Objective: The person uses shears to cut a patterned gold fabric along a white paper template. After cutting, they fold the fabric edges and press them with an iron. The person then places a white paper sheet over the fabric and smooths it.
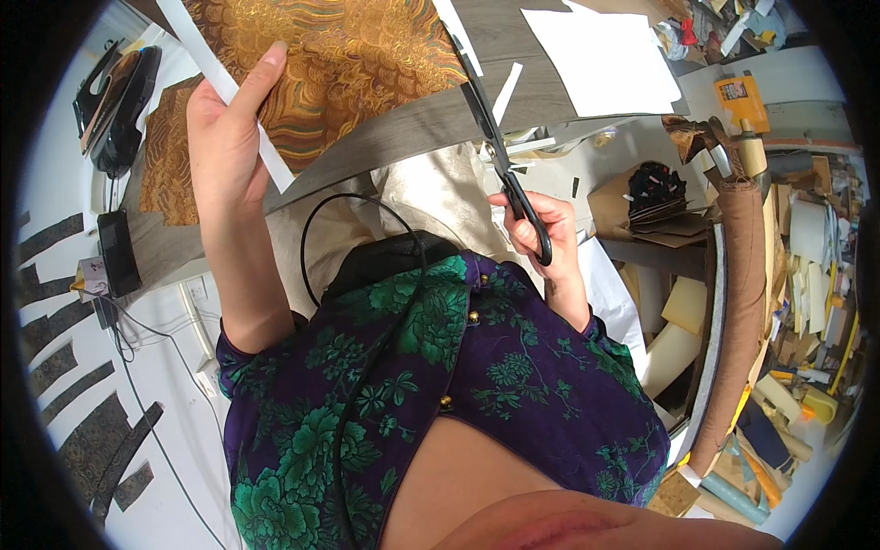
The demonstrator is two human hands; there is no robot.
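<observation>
My left hand [229, 151] grips the left edge of a gold-brown patterned sheet of fabric [367, 69], with the thumb on top. A white strip [213, 66] runs along that edge under the thumb. Black scissors [500, 151] are in my right hand [550, 220], fingers around the handles. Their blades point up and away, along the fabric's right edge, where a narrow white margin shows. How far the blades are parted is hard to make out. Another piece of the same patterned fabric [165, 151] lies beneath, left of my left hand.
A grey wood-look table [495, 32] carries a white sheet [600, 60] at the right and a narrow white offcut [507, 92]. A brown roll [729, 321] stands at my right, before cluttered shelves. A black cable [307, 247] hangs in front of me.
</observation>
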